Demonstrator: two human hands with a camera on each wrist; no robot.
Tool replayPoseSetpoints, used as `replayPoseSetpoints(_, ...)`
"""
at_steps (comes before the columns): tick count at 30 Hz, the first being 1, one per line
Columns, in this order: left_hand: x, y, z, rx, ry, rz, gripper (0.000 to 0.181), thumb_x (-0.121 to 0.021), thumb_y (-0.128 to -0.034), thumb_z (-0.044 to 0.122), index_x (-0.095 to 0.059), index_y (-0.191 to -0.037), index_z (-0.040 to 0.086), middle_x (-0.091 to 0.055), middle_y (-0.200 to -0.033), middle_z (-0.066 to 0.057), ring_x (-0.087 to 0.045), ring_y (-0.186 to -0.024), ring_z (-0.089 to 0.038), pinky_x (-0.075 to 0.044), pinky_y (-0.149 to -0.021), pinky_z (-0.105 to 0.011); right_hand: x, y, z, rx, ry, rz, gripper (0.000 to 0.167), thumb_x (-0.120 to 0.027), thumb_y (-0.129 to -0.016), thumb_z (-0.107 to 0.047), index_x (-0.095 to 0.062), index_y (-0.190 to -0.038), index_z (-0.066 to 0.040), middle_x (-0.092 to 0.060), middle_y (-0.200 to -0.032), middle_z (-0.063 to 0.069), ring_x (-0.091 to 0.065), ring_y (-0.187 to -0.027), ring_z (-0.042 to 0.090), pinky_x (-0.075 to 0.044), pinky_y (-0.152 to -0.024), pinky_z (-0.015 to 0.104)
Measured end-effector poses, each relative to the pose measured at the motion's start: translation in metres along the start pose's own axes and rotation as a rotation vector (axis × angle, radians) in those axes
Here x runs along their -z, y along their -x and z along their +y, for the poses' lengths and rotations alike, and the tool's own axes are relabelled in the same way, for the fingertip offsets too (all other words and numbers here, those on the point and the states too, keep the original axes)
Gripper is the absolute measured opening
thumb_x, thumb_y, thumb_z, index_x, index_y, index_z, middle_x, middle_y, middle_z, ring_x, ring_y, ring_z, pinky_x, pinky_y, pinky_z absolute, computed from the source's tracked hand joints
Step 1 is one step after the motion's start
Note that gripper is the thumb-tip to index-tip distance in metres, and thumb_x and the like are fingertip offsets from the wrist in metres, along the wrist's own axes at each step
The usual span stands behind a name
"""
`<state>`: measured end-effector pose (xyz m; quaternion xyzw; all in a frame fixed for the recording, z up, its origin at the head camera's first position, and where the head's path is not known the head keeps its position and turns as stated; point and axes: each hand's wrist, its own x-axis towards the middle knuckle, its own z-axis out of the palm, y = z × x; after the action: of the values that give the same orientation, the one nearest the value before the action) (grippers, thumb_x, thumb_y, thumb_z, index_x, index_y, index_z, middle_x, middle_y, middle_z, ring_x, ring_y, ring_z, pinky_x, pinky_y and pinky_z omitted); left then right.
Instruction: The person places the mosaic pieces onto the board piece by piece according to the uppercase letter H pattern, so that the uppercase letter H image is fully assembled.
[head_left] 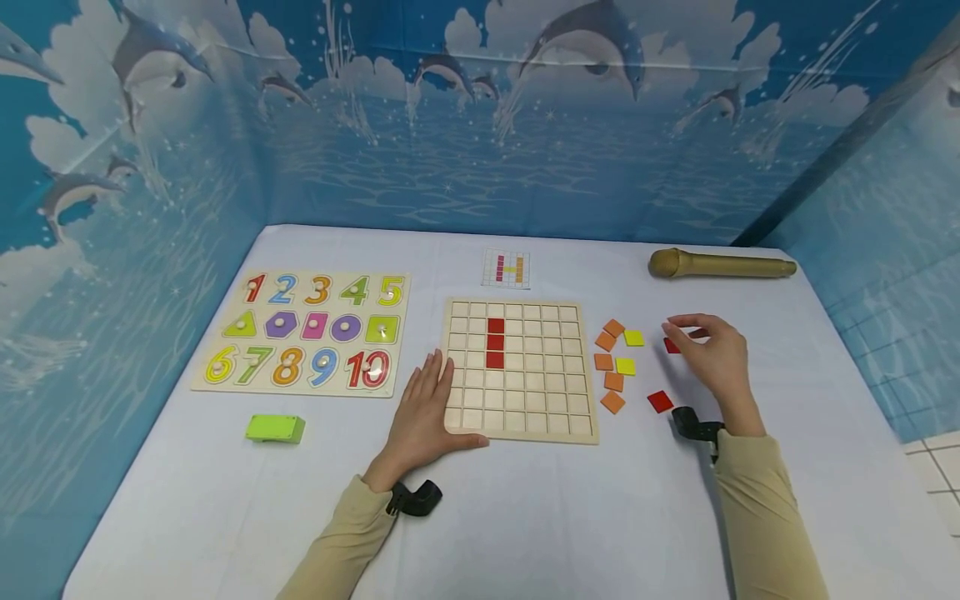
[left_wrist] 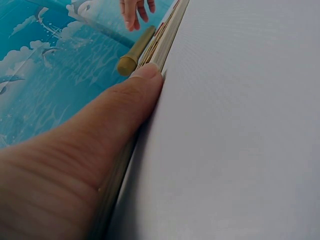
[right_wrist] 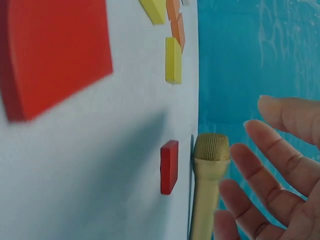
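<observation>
Wooden board edge, right grip clear

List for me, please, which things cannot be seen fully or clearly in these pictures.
Head view: part of the far red tile, hidden by the right hand.
Head view: part of the left edge of the grid board, hidden by the left hand.
Head view: fine details of the pattern card, too small.
Right wrist view: the near red tile and the microphone, cut off by picture edges.

Blue dolphin-print curtain behind white-covered table; white tiles.
</observation>
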<state>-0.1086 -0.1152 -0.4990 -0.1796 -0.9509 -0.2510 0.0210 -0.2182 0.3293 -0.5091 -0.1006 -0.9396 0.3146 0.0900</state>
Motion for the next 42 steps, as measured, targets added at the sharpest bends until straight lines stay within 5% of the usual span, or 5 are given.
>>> replayPoseSetpoints(6,0.000,0.001,-0.001,0.000,-0.002,-0.002,0.123,-0.076,-0.0641,0.064,-0.019,-0.148,-0.004,-0.009,-0.155,-0.020,-0.003,-0.143,-0.027,-0.003,-0.114,-0.040,0.006,0.002,-0.001,-0.035,0.032,-0.070,0.067,-0.050,-0.084,-0.066,-0.061,-0.124,-0.013,-0.049,-0.128,0.015,-0.041,-0.111,0.036,-0.049,-0.073,0.046)
replayPoseSetpoints(13,-0.001,0.001,-0.001,-0.004,-0.002,0.004,0.123,-0.076,-0.0641,0.064,-0.019,-0.148,-0.004,-0.009,-0.155,-0.020,-0.004,-0.143,-0.028,-0.004,-0.114,-0.040,0.035,0.022,-0.047,-0.090,0.024,-0.231,0.054,-0.060,-0.092,-0.041,-0.055,-0.130,-0.003,-0.042,-0.132,0.027,-0.036,-0.115,0.044,-0.050,-0.068,0.046)
replayPoseSetpoints(21,-0.001,0.001,-0.001,-0.011,-0.004,0.003,0.122,-0.076,-0.0646,0.064,-0.018,-0.149,-0.004,-0.009,-0.155,-0.021,-0.003,-0.143,-0.028,-0.004,-0.114,-0.040,0.042,0.030,-0.055,0.030,0.099,-0.300,0.037,-0.056,-0.094,-0.014,-0.055,-0.124,0.008,-0.047,-0.118,0.031,-0.044,-0.097,0.042,-0.049,-0.075,0.051)
replayPoseSetpoints(32,0.000,0.000,0.000,-0.017,-0.001,0.011,0.123,-0.077,-0.0640,0.063,-0.019,-0.148,-0.005,-0.010,-0.155,-0.022,-0.005,-0.143,-0.030,-0.005,-0.114,-0.041,0.045,0.030,-0.057,0.020,0.234,-0.361,0.038,-0.065,-0.089,-0.017,-0.060,-0.117,0.008,-0.051,-0.109,0.028,-0.049,-0.088,0.040,-0.049,-0.065,0.044)
replayPoseSetpoints(42,0.000,0.000,0.000,-0.008,-0.006,0.007,0.124,-0.076,-0.0633,0.064,-0.018,-0.149,-0.004,-0.009,-0.155,-0.021,-0.004,-0.143,-0.028,-0.004,-0.114,-0.040,0.045,0.034,-0.057,-0.036,0.178,-0.320,0.038,-0.071,-0.085,-0.022,-0.056,-0.108,0.004,-0.053,-0.103,0.026,-0.048,-0.088,0.040,-0.047,-0.067,0.046)
